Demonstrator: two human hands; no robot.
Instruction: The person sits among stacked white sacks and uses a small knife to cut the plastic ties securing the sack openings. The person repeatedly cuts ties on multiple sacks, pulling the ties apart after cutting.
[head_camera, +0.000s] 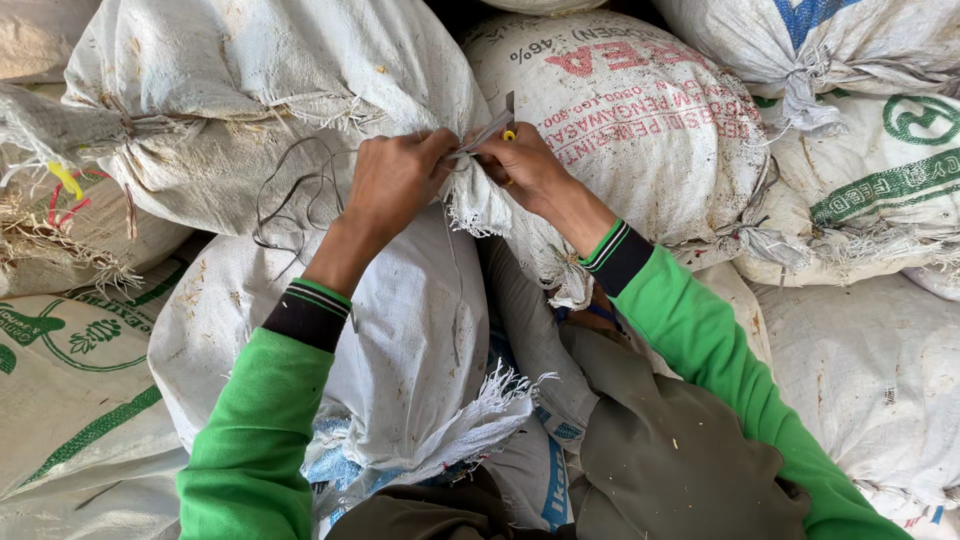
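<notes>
My left hand (395, 180) pinches the frayed mouth of a white woven sack (260, 90) lying in front of me. My right hand (525, 165) meets it there, closed on a small cutter with a grey blade and yellow handle (497, 128) pointed at the same spot. A thin grey cord (290, 195) loops loosely down from the sack's mouth to the left of my left wrist. Both sleeves are bright green with dark striped cuffs.
Filled woven sacks are stacked all around: one with red print (650, 110) behind my right hand, green-printed ones at right (890, 190) and lower left (70, 380). Another white sack (420, 340) lies between my arms, over my brown-trousered lap (670, 460).
</notes>
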